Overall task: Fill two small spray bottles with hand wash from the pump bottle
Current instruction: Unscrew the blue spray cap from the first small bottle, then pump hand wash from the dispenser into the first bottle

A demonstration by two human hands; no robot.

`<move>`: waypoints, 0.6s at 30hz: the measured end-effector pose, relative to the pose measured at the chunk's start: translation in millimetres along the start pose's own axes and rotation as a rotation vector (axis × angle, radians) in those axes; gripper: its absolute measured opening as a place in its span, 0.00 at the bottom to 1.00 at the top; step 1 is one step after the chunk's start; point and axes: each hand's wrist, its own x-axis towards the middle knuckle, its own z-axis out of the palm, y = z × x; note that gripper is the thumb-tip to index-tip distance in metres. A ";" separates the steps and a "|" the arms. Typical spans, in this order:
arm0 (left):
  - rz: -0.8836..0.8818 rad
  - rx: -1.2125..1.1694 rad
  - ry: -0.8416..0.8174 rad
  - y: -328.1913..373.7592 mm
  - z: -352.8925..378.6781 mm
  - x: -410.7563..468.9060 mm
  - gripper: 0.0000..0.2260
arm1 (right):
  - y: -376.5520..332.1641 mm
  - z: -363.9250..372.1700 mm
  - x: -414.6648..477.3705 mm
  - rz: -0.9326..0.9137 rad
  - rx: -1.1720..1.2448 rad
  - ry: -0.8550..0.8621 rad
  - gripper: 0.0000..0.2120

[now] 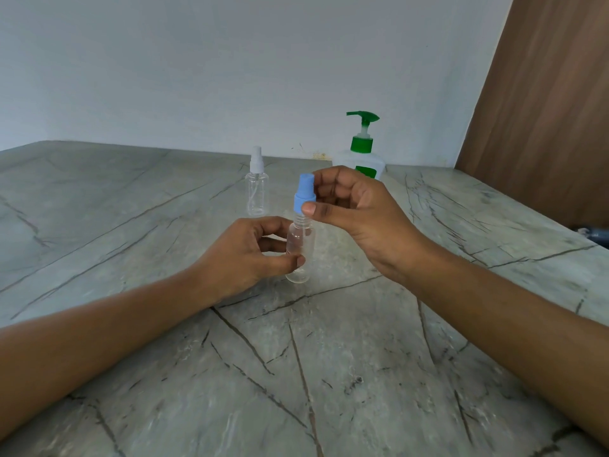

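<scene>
Clear plastic is what the left hand [253, 250] clamps on — the body of a small spray bottle [299, 250], held upright near the middle of the grey veined surface [329, 374]. The right hand [349, 206] pinches its blue spray cap [304, 196], which sits high with the neck threads bare below it, so the cap looks nearly off.

The bottle looks empty and light; a hard twist could tip it or flick the cap away, and the thin dip tube, if there is one, could snag on the neck.

Farther back stand the second spray bottle [256, 186], white-capped and untouched, and to its right the pump bottle [361, 153] with a green pump, partly hidden by the right hand.

Its green label shows only a corner — no writing can be read.
</scene>
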 end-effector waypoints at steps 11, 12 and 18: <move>-0.027 -0.055 -0.018 2.1 0.3 -2.2 0.20 | -38.8 -38.0 8.7 -0.086 0.197 0.244 0.14; -0.027 -0.051 -0.018 2.6 0.6 -2.6 0.21 | -41.0 -48.1 10.2 -0.044 0.186 0.232 0.13; -0.034 -0.056 -0.003 1.4 1.7 -1.0 0.18 | -23.7 -124.2 8.5 0.331 0.102 0.040 0.17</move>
